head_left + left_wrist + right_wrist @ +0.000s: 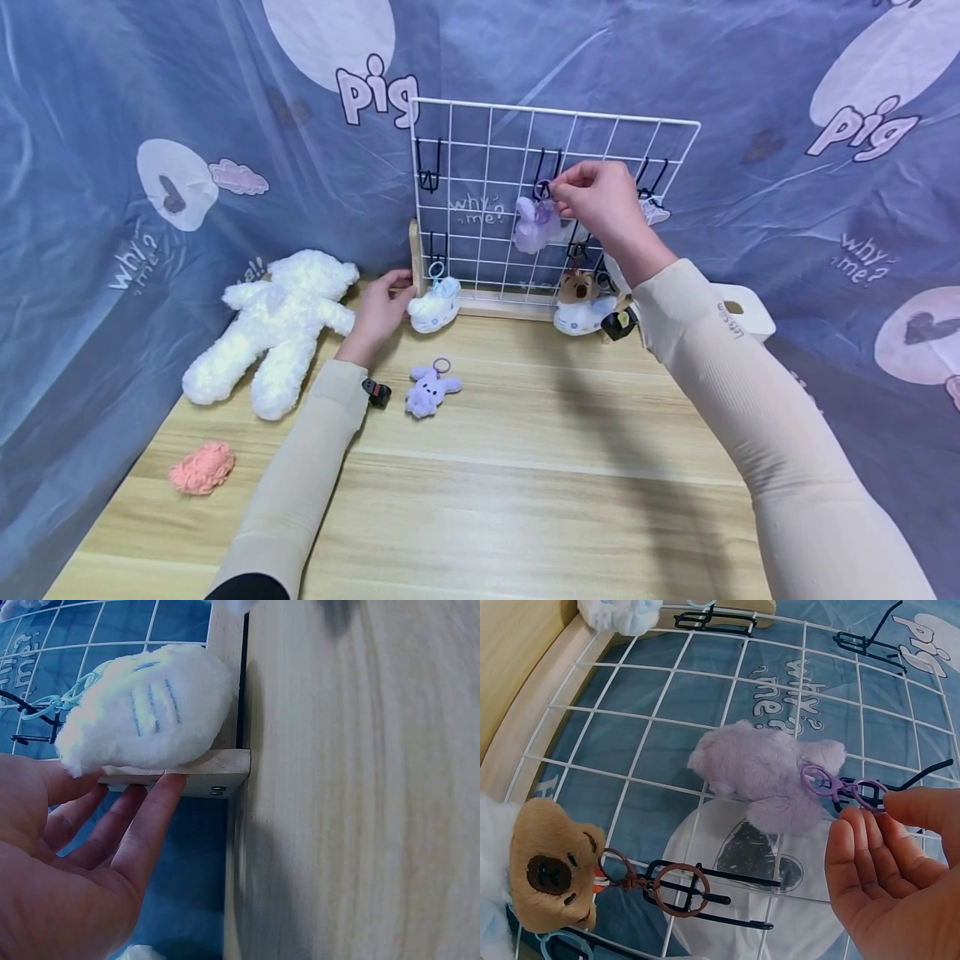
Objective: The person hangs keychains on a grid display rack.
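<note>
My right hand [603, 200] pinches the purple ring [870, 796] of a light purple plush keychain [531, 232] at a black hook on the upper middle of a white wire grid [487, 154]. In the right wrist view the plush lies against the grid, its ring beside the hook. My left hand [381, 310] touches the grid's wooden foot [217, 780] at the left end, with fairly straight fingers. Beside it a white plush keychain [150, 712] hangs by a light blue ring. Another purple rabbit keychain [427, 392] lies on the table, face up.
A brown bear keychain [555, 866] and a white plush [583, 315] hang at the grid's lower right. A large white plush [281, 321] and a coral knitted piece [202, 468] lie on the left. A white box [750, 312] stands behind my right arm. Patterned cloth covers the back.
</note>
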